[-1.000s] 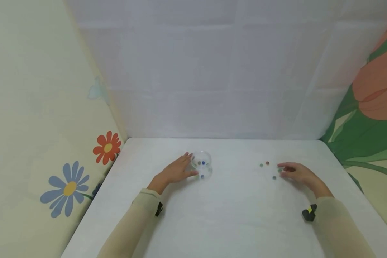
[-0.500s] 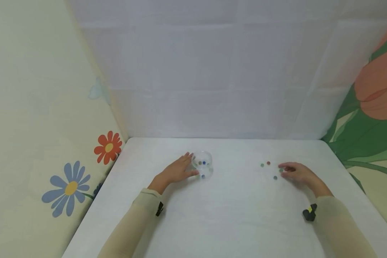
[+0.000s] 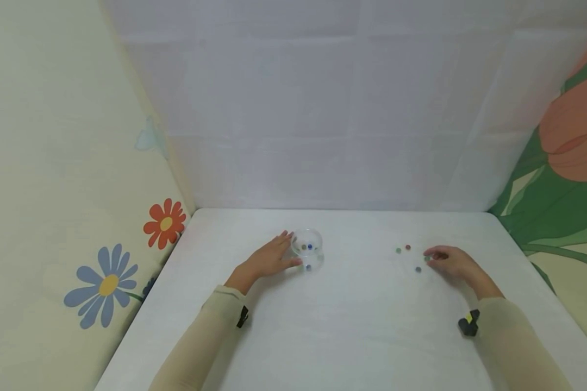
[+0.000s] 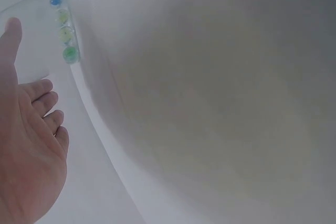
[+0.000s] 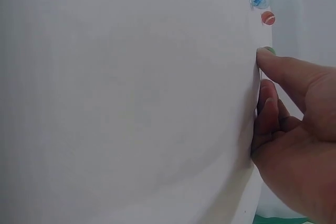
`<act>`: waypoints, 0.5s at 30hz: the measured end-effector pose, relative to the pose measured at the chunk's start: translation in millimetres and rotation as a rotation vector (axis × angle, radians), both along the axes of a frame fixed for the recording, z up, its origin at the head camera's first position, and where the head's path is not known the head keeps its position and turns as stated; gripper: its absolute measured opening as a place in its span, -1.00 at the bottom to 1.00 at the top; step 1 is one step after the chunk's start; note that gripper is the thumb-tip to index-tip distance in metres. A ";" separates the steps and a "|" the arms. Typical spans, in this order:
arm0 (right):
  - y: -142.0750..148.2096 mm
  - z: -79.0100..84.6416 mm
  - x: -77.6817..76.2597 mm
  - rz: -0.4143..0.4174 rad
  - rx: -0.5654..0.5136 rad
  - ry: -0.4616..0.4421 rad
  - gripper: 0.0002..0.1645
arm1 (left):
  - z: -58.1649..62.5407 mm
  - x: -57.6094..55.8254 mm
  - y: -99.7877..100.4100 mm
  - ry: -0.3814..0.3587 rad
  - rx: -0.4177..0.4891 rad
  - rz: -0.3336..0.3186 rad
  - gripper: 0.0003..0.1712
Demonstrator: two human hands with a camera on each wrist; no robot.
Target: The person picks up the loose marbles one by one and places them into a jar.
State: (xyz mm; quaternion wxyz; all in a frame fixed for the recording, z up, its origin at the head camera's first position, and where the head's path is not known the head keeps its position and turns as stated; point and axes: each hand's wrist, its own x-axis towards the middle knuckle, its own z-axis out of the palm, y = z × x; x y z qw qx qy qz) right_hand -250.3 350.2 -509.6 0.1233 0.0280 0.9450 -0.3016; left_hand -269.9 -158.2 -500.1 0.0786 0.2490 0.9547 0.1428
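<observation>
Beside the clear round container (image 3: pixel 307 241), my left hand (image 3: pixel 264 259) lies with fingers and thumb spread along its left side. Its thumb or finger tip overlaps the clear wall in the left wrist view; firm contact is hard to tell. Blue, yellowish and green marbles (image 4: pixel 70 54) line the container there. Over the table's right part, my right hand (image 3: pixel 455 264) reaches down with index finger and thumb apart. A green marble (image 3: pixel 427 259) shows between those tips; the right wrist view has it partly behind the thumb. The other right fingers curl inward, their inner side hidden.
Left of the right hand lie a red marble (image 3: pixel 408 247), a pale green marble (image 3: pixel 398 250) and a blue marble (image 3: pixel 418 269). The white table (image 3: pixel 347 326) meets a white cloth backdrop (image 3: pixel 323 136). Painted walls flank both sides.
The right index finger and thumb shift slightly by the green marbles; one green marble seen near the index tip earlier no longer shows. The left hand stays beside the container.
</observation>
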 end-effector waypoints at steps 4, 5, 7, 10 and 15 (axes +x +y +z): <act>-1.5 0.2 -0.4 -0.026 0.010 -0.010 -0.52 | -0.8 -0.2 -0.1 0.002 -0.007 0.005 0.06; -2.0 0.3 -0.4 -0.032 0.010 -0.011 -0.53 | -1.0 -0.3 -0.2 0.001 -0.007 0.006 0.07; -2.9 0.0 -0.5 -0.042 0.010 -0.012 -0.53 | -0.7 0.0 -0.2 -0.003 -0.003 0.006 0.07; -4.3 0.1 -0.3 -0.050 0.005 -0.006 -0.52 | 0.1 0.7 -0.1 -0.007 0.004 0.008 0.07; -7.7 2.5 1.5 -0.061 -0.006 0.001 -0.52 | 1.1 2.3 0.0 -0.009 0.012 0.012 0.07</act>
